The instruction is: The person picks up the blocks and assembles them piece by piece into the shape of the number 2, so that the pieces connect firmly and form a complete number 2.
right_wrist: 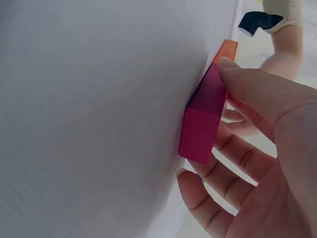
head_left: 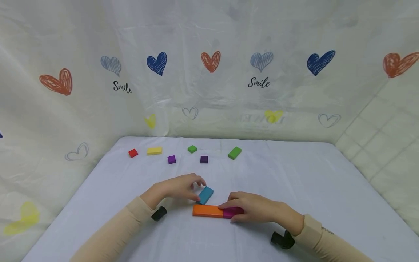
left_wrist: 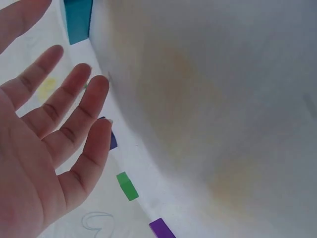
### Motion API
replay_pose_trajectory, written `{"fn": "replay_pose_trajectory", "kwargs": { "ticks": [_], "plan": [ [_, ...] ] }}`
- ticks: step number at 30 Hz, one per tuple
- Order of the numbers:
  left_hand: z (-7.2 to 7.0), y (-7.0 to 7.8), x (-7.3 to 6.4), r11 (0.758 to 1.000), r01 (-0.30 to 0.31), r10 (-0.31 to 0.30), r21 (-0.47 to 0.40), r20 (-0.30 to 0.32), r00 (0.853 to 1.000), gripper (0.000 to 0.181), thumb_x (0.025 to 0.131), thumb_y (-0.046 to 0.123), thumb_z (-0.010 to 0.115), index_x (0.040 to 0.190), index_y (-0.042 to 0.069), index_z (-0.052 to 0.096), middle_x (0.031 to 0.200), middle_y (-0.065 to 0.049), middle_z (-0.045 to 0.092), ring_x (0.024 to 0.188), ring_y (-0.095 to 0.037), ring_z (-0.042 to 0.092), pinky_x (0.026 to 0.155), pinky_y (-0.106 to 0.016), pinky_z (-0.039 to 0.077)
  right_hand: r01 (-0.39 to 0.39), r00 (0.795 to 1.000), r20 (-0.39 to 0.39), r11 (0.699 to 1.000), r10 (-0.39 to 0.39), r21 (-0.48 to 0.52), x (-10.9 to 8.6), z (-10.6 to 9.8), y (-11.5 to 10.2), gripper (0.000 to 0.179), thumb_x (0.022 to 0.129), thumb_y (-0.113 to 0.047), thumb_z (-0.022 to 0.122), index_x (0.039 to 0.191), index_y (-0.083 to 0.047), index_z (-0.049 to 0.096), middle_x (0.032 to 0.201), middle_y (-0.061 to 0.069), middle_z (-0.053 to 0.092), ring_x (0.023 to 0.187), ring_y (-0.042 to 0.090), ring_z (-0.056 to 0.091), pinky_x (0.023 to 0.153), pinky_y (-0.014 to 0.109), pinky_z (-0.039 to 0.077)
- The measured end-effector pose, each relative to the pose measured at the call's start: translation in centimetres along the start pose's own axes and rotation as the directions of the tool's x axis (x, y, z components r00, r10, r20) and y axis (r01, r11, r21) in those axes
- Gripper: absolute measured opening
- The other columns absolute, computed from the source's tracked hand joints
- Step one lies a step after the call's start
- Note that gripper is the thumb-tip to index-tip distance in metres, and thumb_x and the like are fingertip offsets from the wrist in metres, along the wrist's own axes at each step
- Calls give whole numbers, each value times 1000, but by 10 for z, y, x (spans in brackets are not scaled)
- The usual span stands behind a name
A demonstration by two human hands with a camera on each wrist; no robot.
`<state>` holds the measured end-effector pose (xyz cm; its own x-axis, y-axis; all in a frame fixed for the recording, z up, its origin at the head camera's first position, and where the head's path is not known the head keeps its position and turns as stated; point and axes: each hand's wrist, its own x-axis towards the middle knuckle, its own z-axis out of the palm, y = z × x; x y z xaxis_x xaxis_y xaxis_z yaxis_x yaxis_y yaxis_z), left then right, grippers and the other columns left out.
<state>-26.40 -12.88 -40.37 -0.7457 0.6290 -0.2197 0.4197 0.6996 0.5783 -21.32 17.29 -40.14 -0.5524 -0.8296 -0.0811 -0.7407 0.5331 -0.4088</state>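
Note:
My right hand (head_left: 256, 208) pinches a magenta block (right_wrist: 200, 134), thumb on the near long side and fingers on the far side. The magenta block stands end to end with a longer orange block (head_left: 207, 210), and an index fingertip reaches the orange one's end. Just behind the orange block, a blue block (head_left: 205, 195) lies at a slant. My left hand (head_left: 181, 186) is at its left side, thumb tip right at the block's edge. The left wrist view shows these left fingers (left_wrist: 74, 131) spread and loosely bent, apart from the blue block.
Toward the back of the white table (head_left: 294, 174) lie a red block (head_left: 132, 153), a yellow block (head_left: 154, 151), two purple cubes, a small green block (head_left: 192, 149) and a longer green block (head_left: 234, 153). A curtain printed with hearts hangs behind.

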Motion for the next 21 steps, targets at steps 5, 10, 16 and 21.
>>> {"fn": "replay_pose_trajectory", "kwargs": {
  "ticks": [5,10,16,21],
  "plan": [
    [4,-1,-9,1000,-22,22,9,-25,999,43,93,28,78,132,21,63,125,6,60,114,-16,55,97,-36,51,5,1000,1,1000,-5,-5,0,0,0,44,94,-32,76,137,-26,67,111,-8,60,96,4,55,87,22,52],
    [10,-3,-16,999,-32,33,39,-29,999,39,94,27,76,131,23,65,126,9,61,116,-13,55,100,-36,50,-3,1000,7,1000,3,5,0,-1,-1,44,94,-32,76,137,-26,68,110,-9,60,95,3,54,86,22,52],
    [13,-2,-21,997,-56,57,56,-21,998,38,95,30,75,131,22,67,130,8,61,120,-15,54,103,-41,49,4,1000,23,1000,-4,4,-2,-4,0,44,94,-33,76,137,-25,67,108,-10,59,91,3,53,83,21,51],
    [11,0,-24,991,-76,76,107,3,997,44,94,34,76,136,23,67,134,7,61,126,-18,52,104,-45,48,6,1000,26,1000,-6,-18,-4,-7,2,44,95,-34,74,137,-24,67,109,-9,59,92,3,53,83,21,51]
  ]
}}
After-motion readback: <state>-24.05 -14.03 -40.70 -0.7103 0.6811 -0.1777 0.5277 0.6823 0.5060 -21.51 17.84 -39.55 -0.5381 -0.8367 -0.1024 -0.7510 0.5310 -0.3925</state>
